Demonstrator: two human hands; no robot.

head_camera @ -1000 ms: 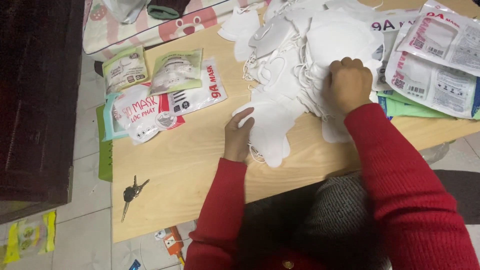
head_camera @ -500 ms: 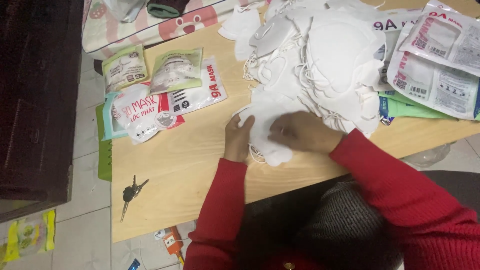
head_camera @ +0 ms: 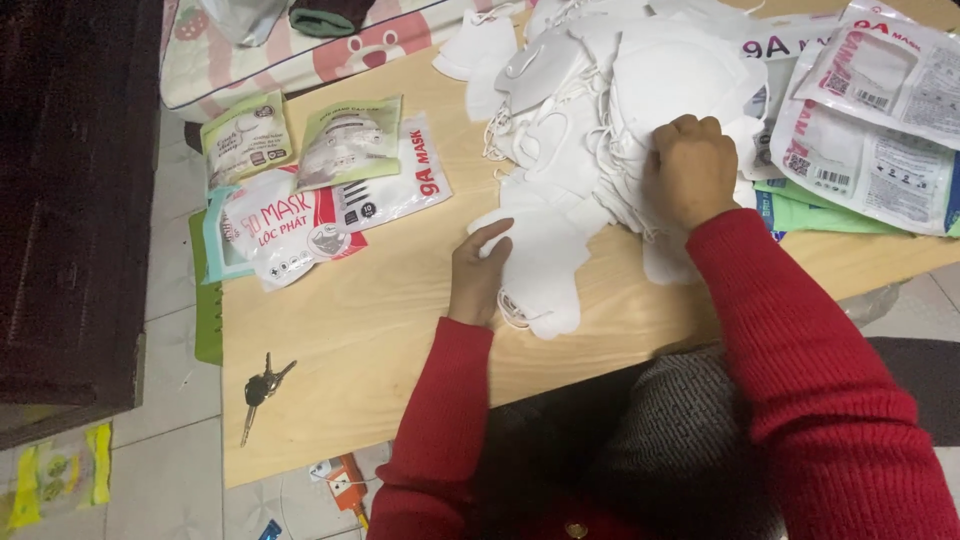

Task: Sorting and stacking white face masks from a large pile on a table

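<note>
Light wooden table (head_camera: 400,300), pale grain, set on tiled floor (head_camera: 170,470). Big heap of white face masks (head_camera: 620,90) covers its far middle; one folded white mask (head_camera: 545,265) lies apart at the heap's near edge. Left part: overlapping printed mask packets (head_camera: 310,195), green and clear, some over the table's left edge. Right part: larger clear packets (head_camera: 870,120) stacked over green ones. Near left corner: bunch of keys (head_camera: 262,385) alone on bare wood. Floor: yellow-green packet (head_camera: 55,480), orange item (head_camera: 345,480).

Matt cloth masks (head_camera: 620,90), smooth wood table (head_camera: 380,320)
</note>
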